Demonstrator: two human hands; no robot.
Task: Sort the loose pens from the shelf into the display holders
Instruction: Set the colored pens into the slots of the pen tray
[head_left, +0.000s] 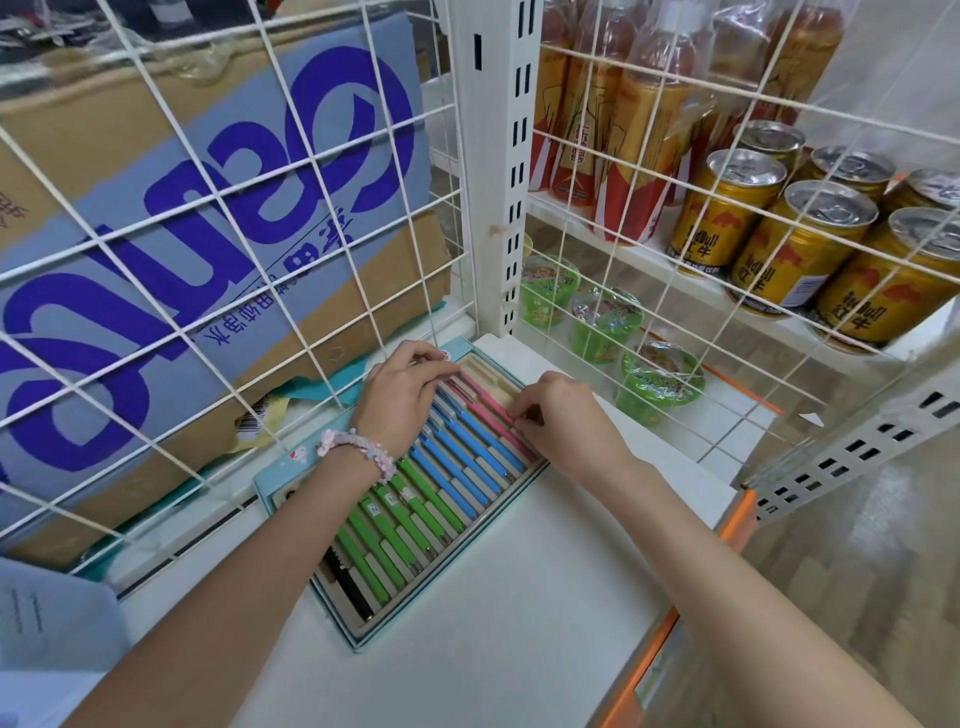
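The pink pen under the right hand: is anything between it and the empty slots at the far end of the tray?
Nothing visible blocks it. The right hand pinches the pink pen, already lying in the display tray. The empty beige slots lie just beyond, uncovered; the left hand rests beside them.

Bare white shelf (519, 623) lies open from three to six o'clock of the pen tray (363, 642). A wire grid (218, 291) fences nine through twelve o'clock, with a cardboard box (156, 234) behind it. A white post (493, 156) and a second grid (675, 291) close off one o'clock, drink cans (810, 244) beyond.
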